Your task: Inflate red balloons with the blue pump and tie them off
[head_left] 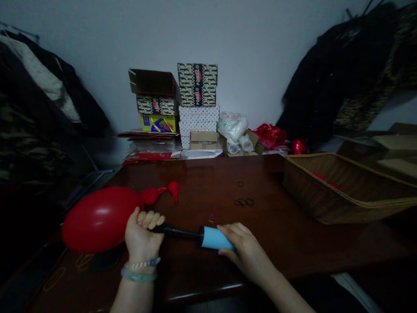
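Observation:
A large inflated red balloon (102, 219) lies at the left, its right end against my left hand (143, 230). The fingers of that hand are curled around the balloon's neck and the black front end of a hand pump (182, 233); the neck itself is hidden. My right hand (243, 248) is wrapped round the pump's light blue barrel. The pump lies nearly level above the table's front part. Just beyond my left hand are two uninflated red balloons, one (151, 195) beside the other (174, 191).
Black rings (243, 202) and a small wrapper (212, 215) lie on the brown table (202, 174). A wicker basket (325, 200) with red items stands right. Yellowish bands (54, 279) are front left. Boxes (198, 121) and plastic bags (233, 126) line the wall; clothes hang both sides.

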`<state>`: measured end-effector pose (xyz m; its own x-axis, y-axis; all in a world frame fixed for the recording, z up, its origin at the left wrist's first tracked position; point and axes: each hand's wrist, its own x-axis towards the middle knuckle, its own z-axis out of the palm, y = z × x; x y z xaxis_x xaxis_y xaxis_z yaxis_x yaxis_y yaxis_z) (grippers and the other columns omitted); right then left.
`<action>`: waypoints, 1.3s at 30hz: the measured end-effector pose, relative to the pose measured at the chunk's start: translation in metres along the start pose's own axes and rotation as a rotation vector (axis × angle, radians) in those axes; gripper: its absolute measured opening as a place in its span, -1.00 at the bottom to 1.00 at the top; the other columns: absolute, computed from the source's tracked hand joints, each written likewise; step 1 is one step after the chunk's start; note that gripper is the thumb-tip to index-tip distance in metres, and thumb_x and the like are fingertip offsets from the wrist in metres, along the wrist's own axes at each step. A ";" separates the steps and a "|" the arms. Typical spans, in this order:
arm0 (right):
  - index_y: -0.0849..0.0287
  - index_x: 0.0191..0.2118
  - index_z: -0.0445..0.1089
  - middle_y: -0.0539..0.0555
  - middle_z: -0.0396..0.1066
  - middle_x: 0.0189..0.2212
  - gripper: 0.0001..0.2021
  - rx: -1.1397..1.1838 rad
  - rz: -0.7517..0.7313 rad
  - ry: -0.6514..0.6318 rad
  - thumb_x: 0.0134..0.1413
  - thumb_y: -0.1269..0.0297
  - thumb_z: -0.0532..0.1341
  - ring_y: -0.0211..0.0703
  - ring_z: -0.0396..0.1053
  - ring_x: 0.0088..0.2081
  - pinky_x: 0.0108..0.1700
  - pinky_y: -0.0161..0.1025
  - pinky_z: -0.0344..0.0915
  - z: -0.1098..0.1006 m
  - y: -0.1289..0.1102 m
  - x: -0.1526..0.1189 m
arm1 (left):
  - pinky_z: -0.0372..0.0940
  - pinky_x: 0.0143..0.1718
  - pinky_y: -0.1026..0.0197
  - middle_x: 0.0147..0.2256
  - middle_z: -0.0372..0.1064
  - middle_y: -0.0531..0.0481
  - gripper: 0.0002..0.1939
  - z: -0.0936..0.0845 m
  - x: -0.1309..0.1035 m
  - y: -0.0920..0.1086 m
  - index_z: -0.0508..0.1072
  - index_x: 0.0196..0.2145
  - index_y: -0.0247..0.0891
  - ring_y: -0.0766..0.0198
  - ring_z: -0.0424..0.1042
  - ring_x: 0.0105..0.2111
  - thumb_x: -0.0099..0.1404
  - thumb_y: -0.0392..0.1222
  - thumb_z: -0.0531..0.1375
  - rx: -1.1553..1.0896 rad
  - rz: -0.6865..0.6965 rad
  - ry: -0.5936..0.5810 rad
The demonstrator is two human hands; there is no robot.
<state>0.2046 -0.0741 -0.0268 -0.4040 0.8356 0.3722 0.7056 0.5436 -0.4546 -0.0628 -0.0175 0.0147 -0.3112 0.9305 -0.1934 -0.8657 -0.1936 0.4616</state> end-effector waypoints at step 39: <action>0.12 0.15 0.25 0.16 0.37 0.00 -0.47 -0.022 0.103 0.047 0.02 0.34 0.30 0.02 0.29 -0.03 0.04 -0.02 0.25 0.020 -0.020 -0.002 | -0.04 -0.68 0.29 -0.74 -0.19 0.22 -0.55 0.003 -0.010 -0.042 -0.12 -0.62 -0.21 0.46 -0.10 -0.77 0.19 -0.27 0.14 -0.001 -0.098 -0.004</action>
<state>0.1795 -0.0853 -0.0344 -0.3018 0.8819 0.3622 0.7548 0.4531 -0.4743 -0.0223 -0.0182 -0.0001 -0.2236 0.9460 -0.2345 -0.8922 -0.1019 0.4399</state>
